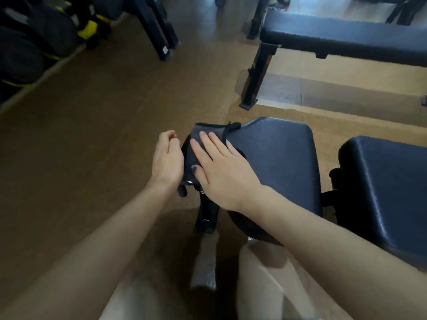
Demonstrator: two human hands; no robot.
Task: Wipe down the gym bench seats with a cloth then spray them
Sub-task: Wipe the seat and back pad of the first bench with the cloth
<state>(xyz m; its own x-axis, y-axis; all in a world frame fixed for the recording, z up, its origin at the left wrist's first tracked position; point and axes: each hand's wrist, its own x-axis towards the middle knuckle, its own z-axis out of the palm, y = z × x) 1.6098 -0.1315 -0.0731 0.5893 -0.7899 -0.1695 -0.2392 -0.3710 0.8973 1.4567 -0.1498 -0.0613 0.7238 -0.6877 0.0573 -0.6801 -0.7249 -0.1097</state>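
A dark padded bench seat (277, 162) stands right in front of me, with its backrest pad (388, 192) to the right. A grey cloth (203, 137) lies draped over the seat's left end. My right hand (221, 167) presses flat on the cloth, fingers spread. My left hand (167, 158) hovers just left of the seat's edge beside the cloth, fingers loosely curled, and I cannot see whether it touches the cloth. No spray bottle is visible.
A second flat black bench (342, 35) stands at the back right on a black metal leg (256, 75). Dark equipment with yellow trim (87, 31) sits at the back left beside black frame legs (157, 31). Brown floor (92, 135) spreads to the left.
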